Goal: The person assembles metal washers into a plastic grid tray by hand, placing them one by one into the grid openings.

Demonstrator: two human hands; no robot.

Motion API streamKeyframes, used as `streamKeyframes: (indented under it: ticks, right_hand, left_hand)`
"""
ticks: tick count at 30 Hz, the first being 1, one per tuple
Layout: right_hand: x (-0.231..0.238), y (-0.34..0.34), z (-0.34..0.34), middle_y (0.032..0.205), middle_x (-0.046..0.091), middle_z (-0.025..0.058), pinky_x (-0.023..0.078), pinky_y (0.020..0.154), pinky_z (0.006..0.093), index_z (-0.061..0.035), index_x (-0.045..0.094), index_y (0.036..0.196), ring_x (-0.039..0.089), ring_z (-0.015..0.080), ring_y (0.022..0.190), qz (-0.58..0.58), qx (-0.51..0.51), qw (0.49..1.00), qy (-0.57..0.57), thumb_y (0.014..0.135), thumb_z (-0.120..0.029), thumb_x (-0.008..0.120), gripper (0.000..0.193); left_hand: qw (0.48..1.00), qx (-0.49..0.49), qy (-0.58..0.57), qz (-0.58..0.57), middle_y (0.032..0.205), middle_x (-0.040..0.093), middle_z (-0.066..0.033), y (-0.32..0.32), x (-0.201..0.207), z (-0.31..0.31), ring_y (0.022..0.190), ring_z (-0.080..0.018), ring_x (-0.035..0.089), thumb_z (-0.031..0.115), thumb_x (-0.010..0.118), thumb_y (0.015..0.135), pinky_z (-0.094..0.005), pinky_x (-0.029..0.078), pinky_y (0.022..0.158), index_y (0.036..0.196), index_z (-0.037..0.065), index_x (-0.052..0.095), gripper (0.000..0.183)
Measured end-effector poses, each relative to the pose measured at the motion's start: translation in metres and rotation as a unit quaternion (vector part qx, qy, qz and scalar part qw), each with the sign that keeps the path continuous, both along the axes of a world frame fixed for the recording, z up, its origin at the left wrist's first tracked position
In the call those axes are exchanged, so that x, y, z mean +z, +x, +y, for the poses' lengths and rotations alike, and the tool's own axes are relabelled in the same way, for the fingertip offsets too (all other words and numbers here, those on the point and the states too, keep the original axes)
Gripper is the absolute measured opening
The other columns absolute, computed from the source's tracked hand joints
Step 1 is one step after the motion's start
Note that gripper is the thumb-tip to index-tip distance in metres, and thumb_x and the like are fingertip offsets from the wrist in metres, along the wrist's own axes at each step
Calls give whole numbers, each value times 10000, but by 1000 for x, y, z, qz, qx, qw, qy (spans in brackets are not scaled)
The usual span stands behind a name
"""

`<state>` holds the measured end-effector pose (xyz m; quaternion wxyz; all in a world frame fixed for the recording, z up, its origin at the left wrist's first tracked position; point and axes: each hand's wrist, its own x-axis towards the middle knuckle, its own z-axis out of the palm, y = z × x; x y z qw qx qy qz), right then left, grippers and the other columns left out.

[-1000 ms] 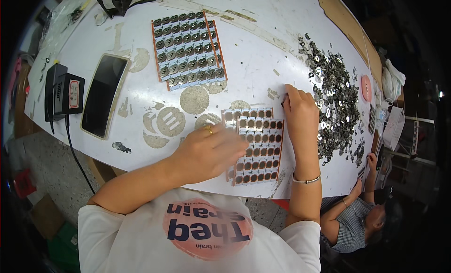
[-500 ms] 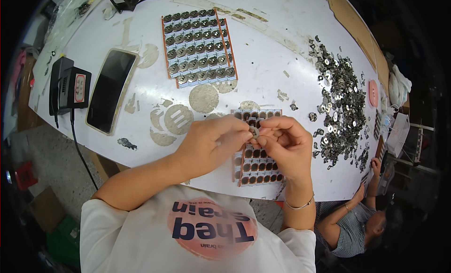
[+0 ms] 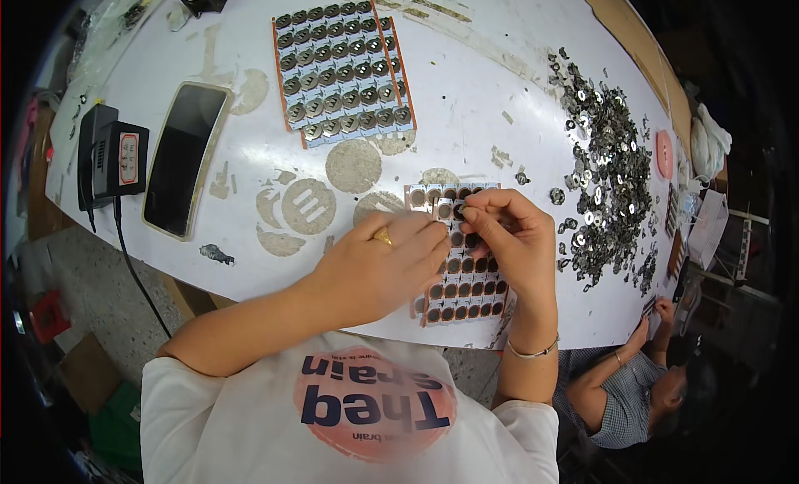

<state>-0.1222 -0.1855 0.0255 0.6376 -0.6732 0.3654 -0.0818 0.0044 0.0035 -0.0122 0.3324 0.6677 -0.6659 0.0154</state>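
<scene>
Lower panel (image 3: 466, 300), pale blue with orange edging, rowed with dark discs (image 3: 473, 312); upper panel (image 3: 368, 107), likewise pale blue and orange, rowed with grey discs (image 3: 344, 73); loose metal pieces (image 3: 607, 163), silver and black; tabletop (image 3: 474, 143), white with beige blotches; ring (image 3: 383, 235), gold.

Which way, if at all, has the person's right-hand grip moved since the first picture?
Yes: leftward. The right-hand grip was beside the pile of metal pieces; now it is farther off, partly over the nearer sheets of dark discs.
</scene>
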Motion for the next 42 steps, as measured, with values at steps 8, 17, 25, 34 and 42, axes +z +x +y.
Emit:
streamKeyframes:
  ticks: [8,17,25,34,42]
  right_hand:
    - [-8,3,7,857,721,5,478,613,214,-36,792,1043,569,42,701,-11,85,982,-165,924,20,763,135]
    - [3,10,15,899,706,28,492,645,245,-40,775,1055,579,90,699,25,101,974,-203,911,-3,769,149]
    - [-2,8,12,866,617,36,482,617,265,-53,755,1046,565,97,673,25,106,961,-254,900,-20,789,154]
    - [-1,0,4,1006,676,102,549,713,352,-43,760,1102,668,258,798,-32,168,927,-335,925,-12,752,180]
    - [3,-10,-34,1085,751,136,574,825,415,1,706,1270,660,328,997,85,95,776,-617,929,41,687,344]
  left_hand:
    - [994,-22,45,-93,1297,687,-121,-8,-1,1,1258,-300,627,331,806,865,-433,523,996,1150,-4,745,445]
    - [995,-7,45,-91,1276,694,-126,-14,-4,3,1274,-318,619,400,786,888,-447,520,1013,971,40,749,371]
    - [993,-3,55,-105,1283,693,-121,-14,-1,3,1283,-316,616,414,775,901,-445,516,1031,1015,39,755,392]
    - [995,8,67,-69,1311,683,-112,-14,-2,2,1302,-272,601,424,781,884,-430,500,1028,1125,44,729,453]
    - [998,13,58,-27,1474,596,-161,-12,-1,-2,1393,-319,539,446,871,746,-482,446,1094,1093,113,696,511]
